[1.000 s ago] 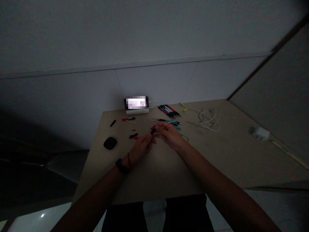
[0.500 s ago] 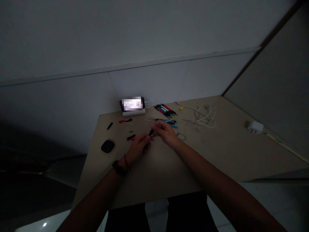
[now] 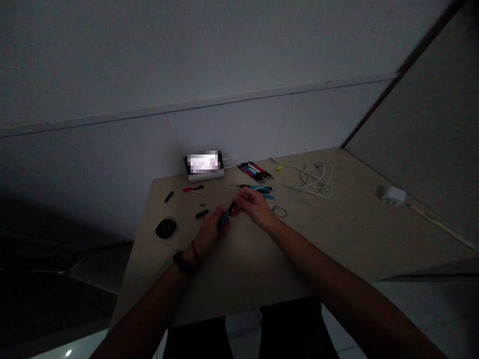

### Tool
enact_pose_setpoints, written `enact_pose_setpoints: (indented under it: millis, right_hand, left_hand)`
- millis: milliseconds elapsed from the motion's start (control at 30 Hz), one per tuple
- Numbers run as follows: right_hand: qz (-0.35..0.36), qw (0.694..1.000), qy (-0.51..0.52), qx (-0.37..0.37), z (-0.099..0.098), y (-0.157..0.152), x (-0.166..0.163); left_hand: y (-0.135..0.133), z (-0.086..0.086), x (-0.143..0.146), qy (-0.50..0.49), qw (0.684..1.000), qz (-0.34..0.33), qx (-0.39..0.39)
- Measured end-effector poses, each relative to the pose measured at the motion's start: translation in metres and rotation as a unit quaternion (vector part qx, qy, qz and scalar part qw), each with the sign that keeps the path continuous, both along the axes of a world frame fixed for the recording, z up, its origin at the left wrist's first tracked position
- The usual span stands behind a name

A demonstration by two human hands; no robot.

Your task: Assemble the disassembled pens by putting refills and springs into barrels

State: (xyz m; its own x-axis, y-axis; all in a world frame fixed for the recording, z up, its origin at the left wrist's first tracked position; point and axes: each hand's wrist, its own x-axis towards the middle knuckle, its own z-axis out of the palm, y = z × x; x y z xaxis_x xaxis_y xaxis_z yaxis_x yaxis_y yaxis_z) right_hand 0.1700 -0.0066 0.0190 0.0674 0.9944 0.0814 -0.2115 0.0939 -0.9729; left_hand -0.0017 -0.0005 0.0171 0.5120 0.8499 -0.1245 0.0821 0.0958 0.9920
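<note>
Both hands meet over the middle of a beige table (image 3: 337, 239) in dim light. My left hand (image 3: 208, 233) is closed round the lower end of a blue-and-black pen (image 3: 226, 215). My right hand (image 3: 253, 205) pinches the pen's upper black end with its fingertips. A watch and a red band sit on my left wrist. Small black and red pen pieces (image 3: 202, 214) lie just left of my hands.
A bunch of pens (image 3: 256, 171) lies at the table's back, with loose pens (image 3: 258, 188) nearer. A phone (image 3: 204, 162) leans against the wall. A red pen (image 3: 192, 188), a black case (image 3: 165, 228), a white cable (image 3: 314, 180) and a white charger (image 3: 392, 195) are also there.
The pen's blue barrel now shows between my hands, which have drawn slightly closer together. The view has shifted a little to the right.
</note>
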Motion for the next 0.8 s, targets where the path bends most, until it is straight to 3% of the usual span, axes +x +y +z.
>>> enact_pose_setpoints:
  millis: [233,600,733,800]
  right_hand:
    - [-0.020,0.999,-0.038,0.012,-0.001,0.002,0.002]
    - [-0.017,0.971,-0.219,0.093,0.009,-0.008,0.003]
    - [-0.001,0.962,-0.254,0.100,0.010,-0.006,0.006]
    - [0.006,0.958,-0.268,0.103,0.011,-0.005,0.007]
  left_hand:
    - [0.002,0.001,0.001,-0.017,0.999,-0.025,-0.017]
    - [0.005,-0.003,-0.002,-0.047,0.998,-0.021,-0.032]
    - [0.007,-0.004,-0.005,-0.020,0.999,-0.044,-0.019]
    - [0.008,-0.002,-0.009,0.012,0.999,-0.041,0.027]
